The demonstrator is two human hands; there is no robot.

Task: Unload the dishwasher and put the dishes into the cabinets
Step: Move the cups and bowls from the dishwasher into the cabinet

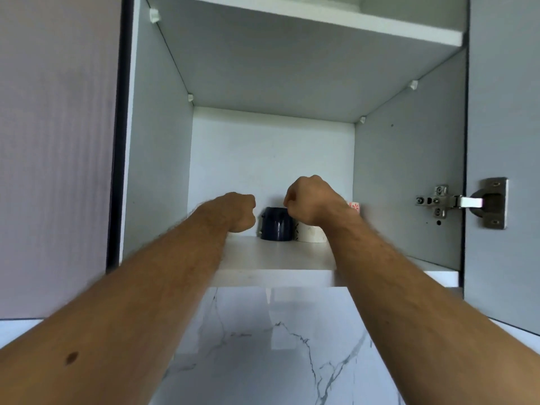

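Note:
Both my arms reach into the open wall cabinet. On its lower shelf [277, 258] a dark blue mug [276, 225] stands upside down, and a white mug [311, 231] sits right beside it. A mug with a red flower print [354, 206] peeks out behind my right wrist. My left hand [238, 211] is curled into a fist just left of the blue mug, a small gap apart, with nothing visible in it. My right hand [309, 197] is also curled, above the white mug and to the upper right of the blue one. Its fingertips are hidden behind the knuckles.
An upper shelf [321, 23] spans the top of the cabinet. The open door with its metal hinge [455, 201] stands at the right, and a closed lilac door [55, 141] is at the left. A white marble-pattern wall [277, 346] lies below the cabinet.

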